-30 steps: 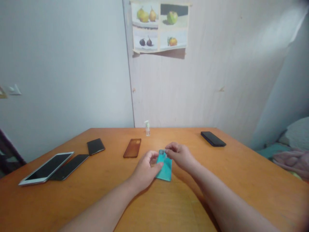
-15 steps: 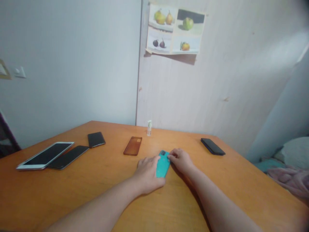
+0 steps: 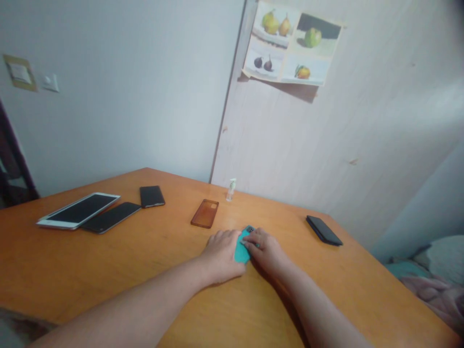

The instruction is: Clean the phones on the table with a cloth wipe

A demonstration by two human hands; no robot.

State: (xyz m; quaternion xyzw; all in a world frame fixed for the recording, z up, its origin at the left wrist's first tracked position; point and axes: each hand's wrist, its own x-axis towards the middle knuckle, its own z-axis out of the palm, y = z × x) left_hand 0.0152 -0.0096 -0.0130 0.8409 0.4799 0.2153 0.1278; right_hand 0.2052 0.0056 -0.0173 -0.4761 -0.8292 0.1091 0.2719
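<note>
A turquoise smartphone (image 3: 239, 253) lies back up on the wooden table, its dark camera block at the far end. My left hand (image 3: 220, 255) grips it from the left, thumb at the near end and fingers along the far left side. Against the phone's back, below the camera block, my right hand (image 3: 266, 249) presses with closed fingertips. A small whitish bit shows at those fingertips, too small to name. Beyond the hands lies a brown translucent phone case (image 3: 205, 213), with a small clear pump bottle (image 3: 231, 190) standing behind it.
To the left lie a white tablet (image 3: 78, 211), a dark phone (image 3: 111, 217) touching it, and another black phone (image 3: 152, 196). A black wallet-like case (image 3: 324, 230) rests near the right edge of the table (image 3: 137, 270). The wall stands behind.
My right fingers have moved from the phone's right edge onto its back. My left hand keeps its grip. The whole view has tilted and shifted with my head.
</note>
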